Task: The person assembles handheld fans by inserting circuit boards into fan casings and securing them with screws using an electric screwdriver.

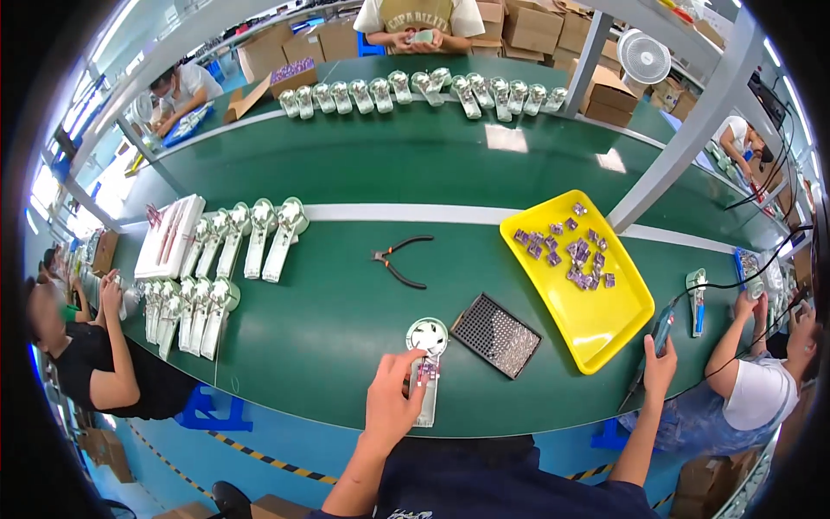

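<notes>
A white and pale-green handheld fan housing (425,408) lies at the table's front edge, round head pointing away from me. My left hand (393,400) is closed over its handle, thumb and fingertips pinching a small purple part (426,370) there. At the right, my right hand (660,365) grips a teal electric screwdriver (663,327) with its tip pointing down toward the table edge. Between the hands sits a black perforated screw tray (497,336), silvery screws over part of it. Past that tray, a yellow tray (596,342) holds several small purple parts.
Orange-handled cutters (402,262) lie at the middle. Several fan housings (278,240) stand in rows at left beside a white foam block (171,235). Another fan housing (696,303) lies right, near a black cable (735,284). A grey post (683,130) rises behind the yellow tray. Co-workers sit on both sides.
</notes>
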{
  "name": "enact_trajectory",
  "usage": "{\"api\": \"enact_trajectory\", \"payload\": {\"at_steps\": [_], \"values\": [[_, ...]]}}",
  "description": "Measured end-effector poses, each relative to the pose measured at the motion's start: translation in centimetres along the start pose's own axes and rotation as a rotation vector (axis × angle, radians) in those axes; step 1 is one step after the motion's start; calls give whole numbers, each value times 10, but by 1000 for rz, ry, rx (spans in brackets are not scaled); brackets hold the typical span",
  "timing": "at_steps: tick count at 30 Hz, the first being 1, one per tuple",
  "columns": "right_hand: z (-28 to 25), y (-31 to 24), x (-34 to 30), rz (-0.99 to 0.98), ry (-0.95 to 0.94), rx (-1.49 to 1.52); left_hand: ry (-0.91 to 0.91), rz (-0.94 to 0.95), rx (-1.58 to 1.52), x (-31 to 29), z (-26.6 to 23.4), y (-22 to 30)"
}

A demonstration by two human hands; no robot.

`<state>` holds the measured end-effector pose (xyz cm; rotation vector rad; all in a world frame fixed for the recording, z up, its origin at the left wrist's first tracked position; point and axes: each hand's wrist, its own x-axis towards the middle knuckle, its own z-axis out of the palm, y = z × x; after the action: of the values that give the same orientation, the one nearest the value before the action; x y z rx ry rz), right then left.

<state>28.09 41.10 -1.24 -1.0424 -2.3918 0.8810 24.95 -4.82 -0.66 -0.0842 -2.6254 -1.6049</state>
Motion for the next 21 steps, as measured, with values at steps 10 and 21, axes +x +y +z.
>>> {"api": "enact_trajectory", "payload": {"at_steps": [10, 21], "values": [[18, 21, 9, -37, 66, -90, -165, 218, 201, 22, -11, -2], [4, 34, -7, -39, 3, 7, 125, 13, -187, 8, 6, -22]]}}
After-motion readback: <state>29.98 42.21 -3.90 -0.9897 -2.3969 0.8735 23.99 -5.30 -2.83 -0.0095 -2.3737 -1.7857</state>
